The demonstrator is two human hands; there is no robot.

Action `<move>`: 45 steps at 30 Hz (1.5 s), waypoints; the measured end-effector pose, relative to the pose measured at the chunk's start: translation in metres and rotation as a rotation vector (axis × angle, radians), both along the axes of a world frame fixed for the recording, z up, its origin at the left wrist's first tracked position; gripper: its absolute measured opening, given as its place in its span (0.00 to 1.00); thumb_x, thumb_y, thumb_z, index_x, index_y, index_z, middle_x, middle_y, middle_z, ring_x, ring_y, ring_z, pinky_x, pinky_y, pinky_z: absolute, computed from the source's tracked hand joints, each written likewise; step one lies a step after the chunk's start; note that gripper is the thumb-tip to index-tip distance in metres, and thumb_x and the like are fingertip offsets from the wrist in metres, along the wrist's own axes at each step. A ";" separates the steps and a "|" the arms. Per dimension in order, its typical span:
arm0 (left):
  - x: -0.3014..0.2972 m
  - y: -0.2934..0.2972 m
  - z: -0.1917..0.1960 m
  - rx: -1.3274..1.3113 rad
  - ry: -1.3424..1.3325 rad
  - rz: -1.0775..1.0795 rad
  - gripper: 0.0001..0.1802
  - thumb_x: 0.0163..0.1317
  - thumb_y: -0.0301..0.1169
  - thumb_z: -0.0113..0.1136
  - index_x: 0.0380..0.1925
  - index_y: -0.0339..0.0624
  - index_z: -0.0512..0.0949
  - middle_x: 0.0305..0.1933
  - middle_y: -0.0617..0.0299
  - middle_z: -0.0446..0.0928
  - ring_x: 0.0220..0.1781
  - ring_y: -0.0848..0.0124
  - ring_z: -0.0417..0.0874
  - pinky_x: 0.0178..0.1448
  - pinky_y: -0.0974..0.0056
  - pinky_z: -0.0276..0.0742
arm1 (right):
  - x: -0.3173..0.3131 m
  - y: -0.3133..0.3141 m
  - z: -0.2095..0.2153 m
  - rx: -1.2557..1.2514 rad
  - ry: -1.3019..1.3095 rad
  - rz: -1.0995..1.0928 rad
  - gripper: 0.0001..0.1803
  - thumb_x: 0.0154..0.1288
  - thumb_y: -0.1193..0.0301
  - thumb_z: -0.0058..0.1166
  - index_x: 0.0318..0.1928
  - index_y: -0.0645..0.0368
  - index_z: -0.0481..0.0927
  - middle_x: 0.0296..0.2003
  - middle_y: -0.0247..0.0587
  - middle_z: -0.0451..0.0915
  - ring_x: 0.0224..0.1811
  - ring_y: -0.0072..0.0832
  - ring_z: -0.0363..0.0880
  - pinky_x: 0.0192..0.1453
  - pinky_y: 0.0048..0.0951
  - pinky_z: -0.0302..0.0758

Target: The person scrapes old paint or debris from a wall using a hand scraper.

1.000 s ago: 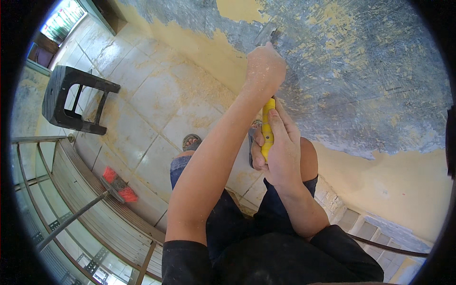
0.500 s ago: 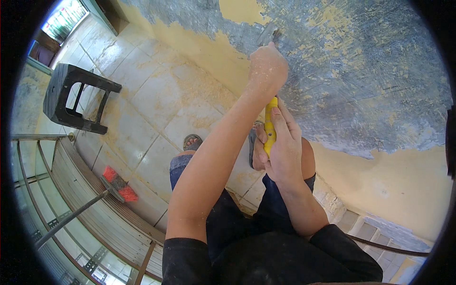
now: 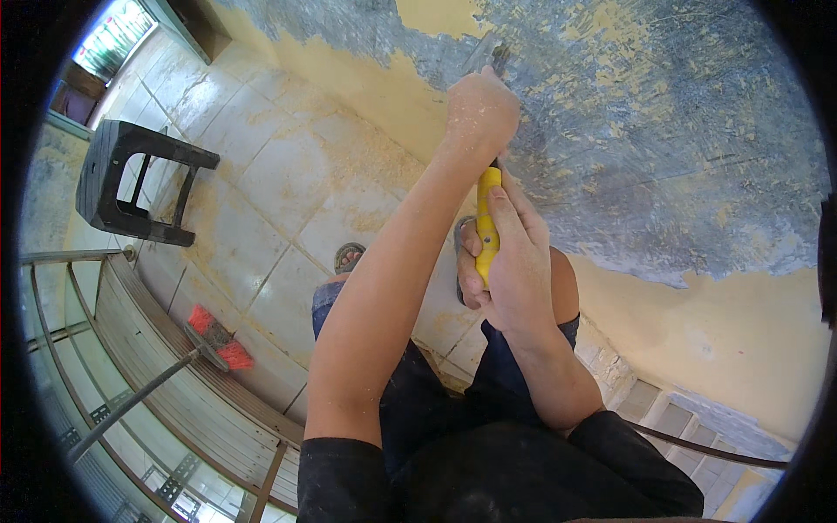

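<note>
A scraper with a yellow handle [image 3: 488, 218] slants up toward the painted wall [image 3: 645, 148], whose peeling coat shows grey-blue with yellow patches. My right hand [image 3: 521, 261] is closed around the handle, its thumb lying along the top. Farther up, my left hand [image 3: 482, 113] is closed on the scraper's dark upper part, which its fingers mostly hide. Beyond that hand, the flat blade [image 3: 481, 54] lies against the grey-blue coat. Pale dust specks cover the left hand.
Yellowish flakes and dust are scattered over the tiled floor [image 3: 270, 192]. A black plastic stool [image 3: 109, 179] lies on its side at the left. Below it, a broom with red bristles [image 3: 218, 338] leans by a glass-fronted metal frame [image 3: 139, 349]. My sandalled feet are under my arms.
Both hands and the scraper have shifted slightly left and up along the wall. A bit of dark shaft now shows between handle and left hand.
</note>
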State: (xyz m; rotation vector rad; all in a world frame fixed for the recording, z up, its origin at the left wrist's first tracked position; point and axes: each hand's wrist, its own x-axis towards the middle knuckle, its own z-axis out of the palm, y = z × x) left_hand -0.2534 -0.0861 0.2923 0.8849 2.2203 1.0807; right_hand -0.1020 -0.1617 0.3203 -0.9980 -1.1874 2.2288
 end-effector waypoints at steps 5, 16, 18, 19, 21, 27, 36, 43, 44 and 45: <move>0.006 0.007 -0.002 0.040 0.036 0.052 0.15 0.64 0.29 0.48 0.44 0.29 0.75 0.32 0.49 0.83 0.37 0.59 0.87 0.44 0.59 0.81 | 0.010 0.013 0.003 0.090 -0.060 0.094 0.27 0.77 0.62 0.39 0.73 0.50 0.57 0.18 0.33 0.66 0.08 0.19 0.59 0.09 0.21 0.58; 0.015 0.023 -0.027 0.215 -0.135 0.289 0.15 0.62 0.29 0.48 0.46 0.31 0.75 0.39 0.44 0.82 0.46 0.51 0.85 0.50 0.53 0.80 | 0.030 0.029 0.010 0.073 -0.047 0.136 0.25 0.76 0.65 0.39 0.70 0.55 0.62 0.21 0.34 0.67 0.10 0.17 0.60 0.11 0.18 0.57; 0.020 0.025 -0.025 0.116 -0.023 0.220 0.15 0.62 0.28 0.48 0.46 0.32 0.75 0.40 0.43 0.82 0.47 0.49 0.84 0.51 0.53 0.80 | 0.032 0.026 0.006 0.102 -0.041 0.106 0.26 0.77 0.66 0.39 0.72 0.54 0.60 0.22 0.34 0.67 0.12 0.16 0.61 0.12 0.17 0.58; 0.021 0.025 -0.024 0.109 -0.024 0.221 0.15 0.62 0.28 0.48 0.46 0.32 0.75 0.40 0.43 0.82 0.47 0.49 0.84 0.51 0.53 0.80 | 0.032 0.025 0.004 0.079 -0.007 0.106 0.26 0.77 0.65 0.38 0.72 0.53 0.58 0.21 0.34 0.66 0.11 0.17 0.60 0.11 0.17 0.58; 0.020 0.025 -0.021 0.162 -0.113 0.211 0.15 0.61 0.28 0.50 0.46 0.31 0.74 0.38 0.44 0.82 0.45 0.51 0.85 0.49 0.54 0.80 | 0.033 0.027 0.002 0.054 0.028 0.102 0.27 0.77 0.65 0.37 0.73 0.52 0.57 0.21 0.33 0.66 0.10 0.17 0.59 0.11 0.17 0.57; 0.018 0.023 -0.014 0.020 0.187 0.087 0.16 0.59 0.28 0.55 0.45 0.28 0.73 0.34 0.47 0.83 0.41 0.56 0.86 0.44 0.59 0.82 | 0.032 0.031 0.002 0.067 0.022 0.111 0.26 0.78 0.63 0.37 0.72 0.53 0.58 0.20 0.33 0.66 0.09 0.17 0.59 0.10 0.18 0.57; 0.013 0.019 -0.001 -0.014 -0.183 0.133 0.16 0.59 0.27 0.56 0.45 0.27 0.75 0.33 0.49 0.83 0.41 0.62 0.86 0.42 0.58 0.82 | 0.025 0.023 0.010 -0.030 0.081 0.086 0.26 0.77 0.63 0.38 0.72 0.51 0.59 0.20 0.35 0.68 0.08 0.20 0.61 0.09 0.20 0.55; -0.002 0.023 -0.015 -0.020 0.277 -0.024 0.15 0.54 0.30 0.64 0.38 0.30 0.83 0.43 0.48 0.80 0.44 0.55 0.85 0.44 0.58 0.81 | 0.016 0.035 0.016 -0.036 -0.001 0.103 0.24 0.76 0.64 0.40 0.69 0.56 0.62 0.20 0.37 0.68 0.08 0.19 0.60 0.09 0.19 0.53; -0.001 0.023 -0.014 -0.005 0.255 0.038 0.15 0.53 0.30 0.65 0.38 0.31 0.83 0.43 0.49 0.80 0.44 0.56 0.85 0.44 0.59 0.81 | 0.017 0.033 0.014 -0.019 0.030 0.123 0.24 0.76 0.64 0.39 0.69 0.56 0.62 0.20 0.37 0.68 0.08 0.19 0.61 0.09 0.19 0.53; 0.002 0.022 -0.012 -0.035 0.260 0.067 0.15 0.53 0.30 0.65 0.38 0.31 0.83 0.43 0.49 0.80 0.44 0.56 0.85 0.44 0.59 0.81 | 0.018 0.031 0.013 -0.018 0.022 0.110 0.24 0.76 0.64 0.39 0.69 0.56 0.62 0.20 0.37 0.68 0.08 0.19 0.61 0.09 0.19 0.53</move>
